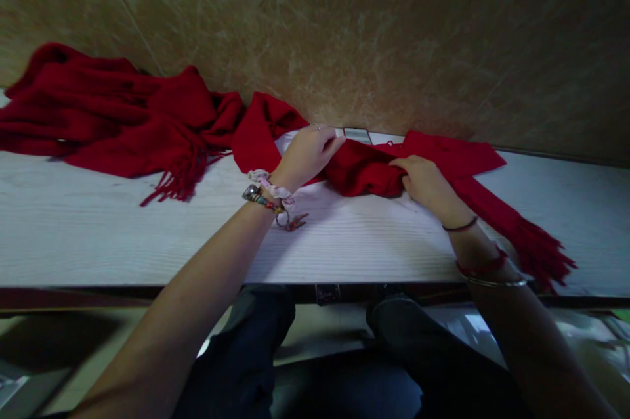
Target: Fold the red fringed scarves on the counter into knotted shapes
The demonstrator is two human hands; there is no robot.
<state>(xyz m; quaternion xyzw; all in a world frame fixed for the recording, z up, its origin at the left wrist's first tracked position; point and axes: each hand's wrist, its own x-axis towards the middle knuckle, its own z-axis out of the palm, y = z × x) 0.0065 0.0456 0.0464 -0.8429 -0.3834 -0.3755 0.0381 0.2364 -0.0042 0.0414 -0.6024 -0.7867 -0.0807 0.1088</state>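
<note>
A red scarf (364, 169) lies bunched and partly folded between my hands on the white wood-grain surface (207, 235). My left hand (311, 153) is bent over its left part, fingers curled in against the cloth; the fingertips are partly hidden. At the right end of the bunched part, my right hand (427, 184) pinches the fabric between thumb and fingers. Flat red cloth (447, 155) spreads behind my right hand, and a fringed end (536, 248) trails to the front right, past my wrist. Left of my left hand the red cloth lies in a bent strip (256, 136).
A crumpled heap of red fringed cloth (123, 110) covers the far left, against the brown marbled wall (315, 31). By the wall, a small flat rectangular object (357, 136) lies behind the scarf. The front edge runs just above my legs.
</note>
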